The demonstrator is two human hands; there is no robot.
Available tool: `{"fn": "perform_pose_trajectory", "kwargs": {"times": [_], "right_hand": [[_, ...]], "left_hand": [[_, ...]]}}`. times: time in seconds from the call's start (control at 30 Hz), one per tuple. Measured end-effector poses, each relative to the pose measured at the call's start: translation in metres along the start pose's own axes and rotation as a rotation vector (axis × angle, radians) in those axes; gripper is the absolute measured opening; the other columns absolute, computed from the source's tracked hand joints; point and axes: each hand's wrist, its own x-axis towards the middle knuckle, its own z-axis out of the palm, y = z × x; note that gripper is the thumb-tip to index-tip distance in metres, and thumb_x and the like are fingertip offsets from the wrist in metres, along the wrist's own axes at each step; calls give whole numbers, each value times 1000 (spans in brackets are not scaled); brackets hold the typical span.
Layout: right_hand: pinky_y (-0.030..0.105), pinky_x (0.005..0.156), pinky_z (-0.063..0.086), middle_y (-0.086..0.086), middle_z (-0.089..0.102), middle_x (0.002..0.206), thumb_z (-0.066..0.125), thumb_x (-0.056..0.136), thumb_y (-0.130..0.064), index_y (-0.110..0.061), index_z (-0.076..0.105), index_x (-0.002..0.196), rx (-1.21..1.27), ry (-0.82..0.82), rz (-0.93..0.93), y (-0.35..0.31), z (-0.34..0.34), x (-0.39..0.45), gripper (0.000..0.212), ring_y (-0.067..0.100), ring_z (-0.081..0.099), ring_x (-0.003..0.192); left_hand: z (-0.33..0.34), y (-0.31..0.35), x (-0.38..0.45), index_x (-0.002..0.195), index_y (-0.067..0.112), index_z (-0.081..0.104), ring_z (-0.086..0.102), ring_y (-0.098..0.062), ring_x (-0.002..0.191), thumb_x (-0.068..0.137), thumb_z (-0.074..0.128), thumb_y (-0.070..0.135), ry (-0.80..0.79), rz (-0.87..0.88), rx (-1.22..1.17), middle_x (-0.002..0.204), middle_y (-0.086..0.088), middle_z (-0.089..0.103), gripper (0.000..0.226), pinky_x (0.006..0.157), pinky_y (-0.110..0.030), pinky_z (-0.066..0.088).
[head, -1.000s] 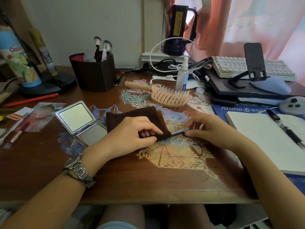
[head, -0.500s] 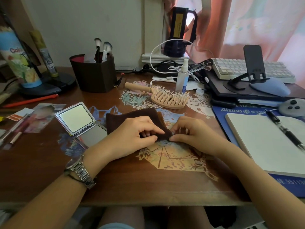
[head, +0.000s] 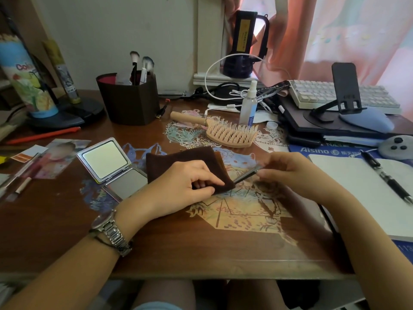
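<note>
A folded dark brown cloth (head: 178, 158) lies on the wooden desk (head: 169, 249) in the middle. My left hand (head: 182, 186) pinches the cloth's right corner between thumb and fingers. A thin metal tool (head: 247, 174), perhaps tweezers, sticks out of that pinched corner to the right. My right hand (head: 290, 173) grips the tool's far end with curled fingers. The tool's left part is hidden inside the cloth.
An open compact mirror (head: 111, 166) lies left of the cloth. Behind are a wooden hairbrush (head: 225, 133), a spray bottle (head: 248, 106) and a brown brush holder (head: 129, 99). A notebook with a pen (head: 386, 180) lies right; keyboard (head: 330, 95) and phone stand (head: 344, 90) far right.
My right hand pushed the tool into the cloth half a second ago, then drew it back out to the right. My left hand has kept pinching the cloth in place.
</note>
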Motion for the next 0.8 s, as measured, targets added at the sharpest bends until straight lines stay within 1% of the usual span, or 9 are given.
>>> {"fn": "perform_pose_trajectory", "kwargs": {"times": [0.1, 0.3, 0.4, 0.47, 0.57, 0.63, 0.7, 0.73, 0.8], "right_hand": [[11, 65, 51, -1, 73, 81, 66, 85, -15, -11, 67, 89, 151, 21, 35, -2, 0, -2, 6, 4, 70, 73], [18, 68, 55, 1, 71, 79, 68, 83, -9, -6, 65, 92, 380, 60, 59, -13, 8, -2, 10, 6, 66, 68], [25, 77, 58, 11, 73, 94, 67, 82, -10, -8, 60, 94, 449, 33, 88, -17, 13, -1, 14, 16, 71, 83], [29, 80, 59, 17, 72, 101, 64, 84, -6, -7, 56, 95, 598, 1, 86, -20, 16, 0, 13, 21, 71, 93], [28, 77, 59, 20, 72, 97, 60, 86, -2, -2, 54, 100, 735, 62, 40, -21, 16, 0, 15, 22, 71, 92], [27, 73, 59, 15, 73, 88, 61, 86, -3, 0, 55, 101, 743, 163, 7, -19, 11, 0, 17, 20, 71, 80], [32, 72, 58, 10, 72, 78, 64, 85, -7, 3, 56, 101, 648, 286, 10, -14, 5, 1, 21, 21, 69, 71], [35, 73, 57, 11, 72, 76, 66, 84, -9, 2, 58, 98, 571, 343, 24, -11, 2, 2, 19, 25, 69, 71], [39, 72, 58, 16, 71, 82, 69, 82, -12, -5, 62, 91, 390, 419, 52, -4, -1, 4, 14, 30, 70, 76]], "left_hand": [[1, 0, 0, 108, 32, 71, 59, -2, 88, 87, 67, 18, 3, 6, 11, 92, 16, 59, 25, 73, -11, 45], [1, 0, 1, 107, 34, 71, 59, -4, 89, 87, 67, 18, 5, 4, 14, 91, 13, 59, 25, 73, -11, 45], [1, 0, 1, 107, 34, 71, 59, -4, 88, 87, 67, 19, 6, 2, 15, 91, 15, 59, 25, 73, -11, 45], [1, -1, 1, 106, 35, 71, 59, -4, 88, 87, 67, 19, 6, 2, 14, 91, 14, 59, 25, 73, -12, 45], [1, 0, 1, 107, 35, 70, 58, -4, 89, 87, 67, 20, -2, -1, 13, 91, 14, 59, 25, 73, -11, 45], [1, 0, 1, 108, 35, 70, 58, -4, 90, 87, 67, 20, -8, -3, 12, 92, 14, 59, 26, 73, -11, 45], [1, 0, 1, 108, 36, 69, 58, -3, 90, 87, 67, 20, -14, -4, 11, 93, 14, 59, 26, 74, -11, 45], [1, 0, 1, 108, 36, 69, 58, -3, 91, 87, 66, 20, -15, -4, 11, 93, 14, 59, 26, 74, -11, 45], [1, 0, 1, 108, 36, 70, 58, -3, 90, 87, 67, 20, -13, -4, 11, 92, 14, 59, 26, 73, -10, 45]]}}
